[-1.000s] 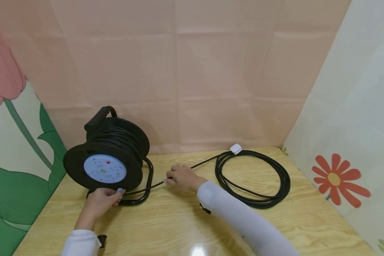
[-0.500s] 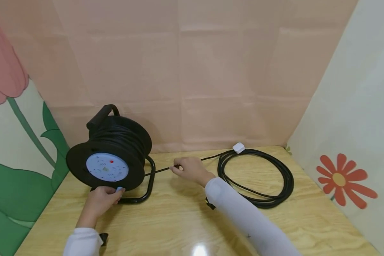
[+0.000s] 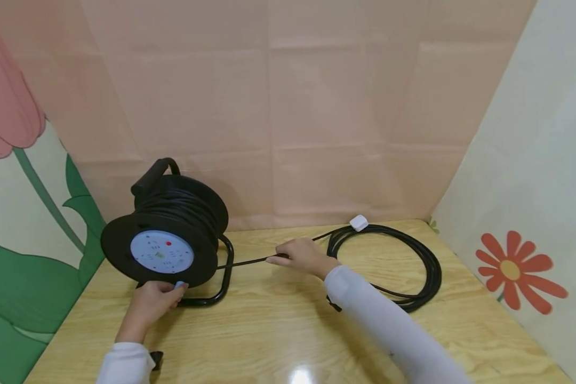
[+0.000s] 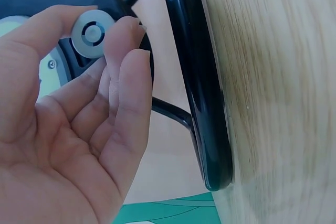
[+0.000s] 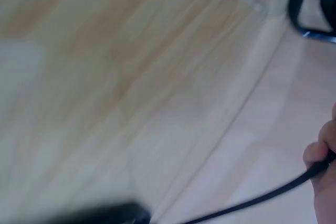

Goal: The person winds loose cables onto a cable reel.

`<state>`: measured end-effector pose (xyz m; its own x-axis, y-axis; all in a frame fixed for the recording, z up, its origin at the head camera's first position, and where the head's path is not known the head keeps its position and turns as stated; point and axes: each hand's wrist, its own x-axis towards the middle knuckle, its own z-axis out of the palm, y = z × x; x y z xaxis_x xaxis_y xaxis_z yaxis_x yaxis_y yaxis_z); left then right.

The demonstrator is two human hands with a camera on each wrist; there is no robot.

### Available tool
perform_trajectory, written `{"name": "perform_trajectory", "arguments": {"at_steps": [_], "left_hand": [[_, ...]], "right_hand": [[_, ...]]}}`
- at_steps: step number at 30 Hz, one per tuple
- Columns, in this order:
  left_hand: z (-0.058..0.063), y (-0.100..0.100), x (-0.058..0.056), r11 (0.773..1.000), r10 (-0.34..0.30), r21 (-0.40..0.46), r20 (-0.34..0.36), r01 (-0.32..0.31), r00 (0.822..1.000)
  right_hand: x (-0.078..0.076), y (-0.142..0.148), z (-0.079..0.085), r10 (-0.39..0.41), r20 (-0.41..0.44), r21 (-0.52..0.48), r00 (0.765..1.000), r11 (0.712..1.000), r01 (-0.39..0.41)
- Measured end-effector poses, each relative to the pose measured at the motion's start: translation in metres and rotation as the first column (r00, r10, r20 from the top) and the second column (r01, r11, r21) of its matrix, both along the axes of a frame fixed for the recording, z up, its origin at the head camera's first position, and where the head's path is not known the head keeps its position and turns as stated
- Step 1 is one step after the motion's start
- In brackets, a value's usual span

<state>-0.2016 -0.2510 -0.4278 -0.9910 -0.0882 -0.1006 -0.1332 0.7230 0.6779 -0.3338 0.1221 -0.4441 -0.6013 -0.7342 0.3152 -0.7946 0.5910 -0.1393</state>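
Cable reel (image 3: 173,224) stands on the desk (image 3: 269,330) near the back left corner, its round face tilted up toward the front edge. Left hand (image 3: 153,303) is at the underside of that face, fingers pinching a small pale blue knob (image 3: 179,285); left wrist view shows the knob's ringed round end between the fingertips, remaining fingers bent beside it. Right hand (image 3: 307,257) is above mid-desk, between reel and coil, fingers gripping the black cable (image 3: 249,262). Cable runs from the reel, past the tubular frame (image 3: 223,285), to the right hand, then on to a loose coil (image 3: 431,261) lying near the back right corner. White plug (image 3: 358,223) sits at the coil's far left side, by the desk's back edge.

Reel: black, many turns of cable on the drum, dark carry handle (image 3: 149,178) on top, pale socket panel (image 3: 160,253) with a red dot (image 3: 168,244). Both arms in white sleeves (image 3: 393,336). Pink backdrop (image 3: 317,106) behind the back edge; red flower (image 3: 510,271) on the wall right of the desk. Right wrist view blurred; dark shape at its bottom, cannot tell what.
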Motion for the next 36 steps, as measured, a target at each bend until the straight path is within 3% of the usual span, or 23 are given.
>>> {"name": "perform_trajectory", "arguments": {"at_steps": [6,12,23,28,36], "left_hand": [[0.000,-0.001,0.001,1.000,-0.006,-0.007,-0.002,0.006,1.000],[-0.001,-0.001,0.000,1.000,-0.004,-0.021,0.008,0.004,1.000],[-0.002,-0.001,0.000,1.000,0.015,-0.012,-0.027,-0.016,1.000],[-0.004,-0.001,-0.002,1.000,0.004,0.006,-0.010,-0.004,1.000],[-0.005,0.000,-0.001,0.999,0.022,0.029,-0.023,-0.021,0.999]], "right_hand": [[-0.025,0.035,-0.007,-0.019,0.122,0.075,0.992,0.997,0.009],[-0.045,0.056,-0.008,-0.114,0.091,0.128,0.989,0.987,0.102],[-0.061,0.051,0.016,-0.082,-0.028,0.049,0.996,0.995,0.083],[-0.061,0.054,0.029,-0.092,-0.043,0.085,0.995,0.992,0.096],[-0.061,0.082,0.061,-0.223,-0.032,0.138,0.974,0.964,0.225]]}}
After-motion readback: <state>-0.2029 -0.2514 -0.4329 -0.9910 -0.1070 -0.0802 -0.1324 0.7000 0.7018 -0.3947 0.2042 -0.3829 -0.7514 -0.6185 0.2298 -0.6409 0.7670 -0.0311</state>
